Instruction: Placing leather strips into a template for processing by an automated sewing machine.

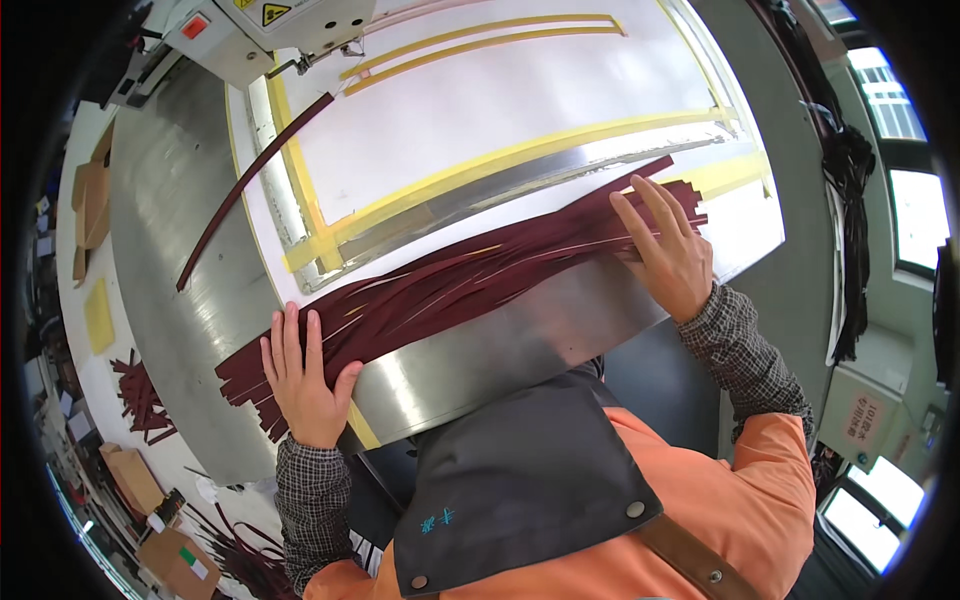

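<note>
A thick bundle of dark maroon fabric strips (470, 275) lies across the near edge of the sewing table. My left hand (306, 385) rests flat on the bundle's left end, fingers spread and pointing away from me. At the opposite end my right hand (668, 255) lies over the strips with its fingers stretched and apart; its thumb is partly hidden. The strip ends fan out unevenly beyond both hands. Farther left, a single maroon strip (245, 190) runs alone from the sewing machine's needle area down over the metal top.
A white sewing machine head (265, 30) stands at the far left. Yellow tape (520, 145) frames the white work surface (450, 130). More maroon strips (140, 398) sit on a side table, with cardboard boxes (132, 478) near them. Dark cords (850, 220) hang at the right.
</note>
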The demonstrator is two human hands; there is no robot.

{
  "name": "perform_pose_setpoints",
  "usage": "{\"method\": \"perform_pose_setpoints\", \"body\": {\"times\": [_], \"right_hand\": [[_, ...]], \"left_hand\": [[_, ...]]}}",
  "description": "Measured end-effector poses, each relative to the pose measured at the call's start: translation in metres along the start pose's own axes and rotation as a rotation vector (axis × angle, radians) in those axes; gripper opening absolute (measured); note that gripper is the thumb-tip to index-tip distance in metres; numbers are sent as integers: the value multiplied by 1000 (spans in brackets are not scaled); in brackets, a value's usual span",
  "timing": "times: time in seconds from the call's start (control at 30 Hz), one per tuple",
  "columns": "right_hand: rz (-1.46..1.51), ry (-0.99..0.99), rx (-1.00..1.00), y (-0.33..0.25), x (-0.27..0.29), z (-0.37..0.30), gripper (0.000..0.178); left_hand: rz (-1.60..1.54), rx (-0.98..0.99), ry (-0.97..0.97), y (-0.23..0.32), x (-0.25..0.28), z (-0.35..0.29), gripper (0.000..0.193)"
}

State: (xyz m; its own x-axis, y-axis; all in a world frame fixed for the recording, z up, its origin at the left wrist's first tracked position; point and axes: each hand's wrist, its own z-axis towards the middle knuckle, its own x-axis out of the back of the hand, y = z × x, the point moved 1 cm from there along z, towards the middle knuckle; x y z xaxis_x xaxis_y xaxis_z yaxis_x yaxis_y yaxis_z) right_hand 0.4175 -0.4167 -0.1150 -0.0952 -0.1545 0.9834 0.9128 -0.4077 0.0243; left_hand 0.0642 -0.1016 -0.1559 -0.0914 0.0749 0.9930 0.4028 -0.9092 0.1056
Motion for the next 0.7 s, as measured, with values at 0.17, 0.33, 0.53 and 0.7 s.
{"method": "perform_pose_setpoints", "body": {"times": [0.17, 0.33, 0.53, 0.7], "right_hand": [[135, 238, 320, -26, -7, -4, 46], [364, 131, 388, -78, -26, 16, 34], [576, -49, 438, -74, -8, 28, 23], [912, -350, 330, -23, 44, 54, 17]], "left_hand": [[-101, -140, 280, 30, 15, 6, 58], [-257, -316, 215, 86, 12, 29, 42], [-355, -312, 196, 101, 8, 45, 25], [-844, -186, -157, 77, 44, 48, 17]]}}
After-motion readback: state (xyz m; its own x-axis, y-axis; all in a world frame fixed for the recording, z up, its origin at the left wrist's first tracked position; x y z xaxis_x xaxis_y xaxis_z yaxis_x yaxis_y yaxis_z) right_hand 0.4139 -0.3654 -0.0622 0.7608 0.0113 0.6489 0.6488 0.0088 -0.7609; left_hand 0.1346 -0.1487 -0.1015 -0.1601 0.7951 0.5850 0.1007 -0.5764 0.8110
